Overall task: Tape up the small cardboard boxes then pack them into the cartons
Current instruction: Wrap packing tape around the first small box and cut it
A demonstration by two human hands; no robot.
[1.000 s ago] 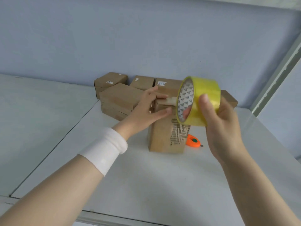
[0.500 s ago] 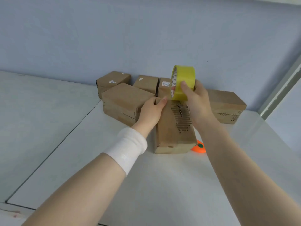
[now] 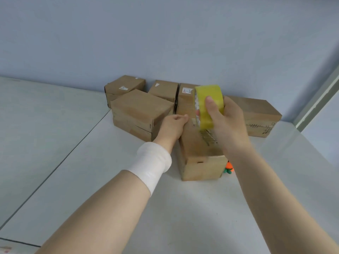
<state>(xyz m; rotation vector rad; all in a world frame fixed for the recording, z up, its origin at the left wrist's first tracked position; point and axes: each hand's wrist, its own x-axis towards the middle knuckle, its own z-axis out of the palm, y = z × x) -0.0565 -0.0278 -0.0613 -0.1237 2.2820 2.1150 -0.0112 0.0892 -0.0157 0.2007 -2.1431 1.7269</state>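
My right hand (image 3: 227,123) grips tape (image 3: 211,105), roll on edge over box (image 3: 200,165) top. Left hand (image 3: 172,125) holds box's left edge, fingers curled. Box sits on table (image 3: 183,208).

Plain blue-grey wall (image 3: 165,33) behind. White table (image 3: 183,208) abuts second white surface (image 3: 36,116) at left along a dark seam. Pale upright frame (image 3: 319,96) at right.

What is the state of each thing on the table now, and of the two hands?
Front box: closed, lying flat.
Tape roll: held upright above the front box.
Right hand: grips the tape roll.
Left hand: against the front box's left side; grip unclear.
Orange cutter: lying partly hidden behind the front box.
Other boxes: closed, untouched.
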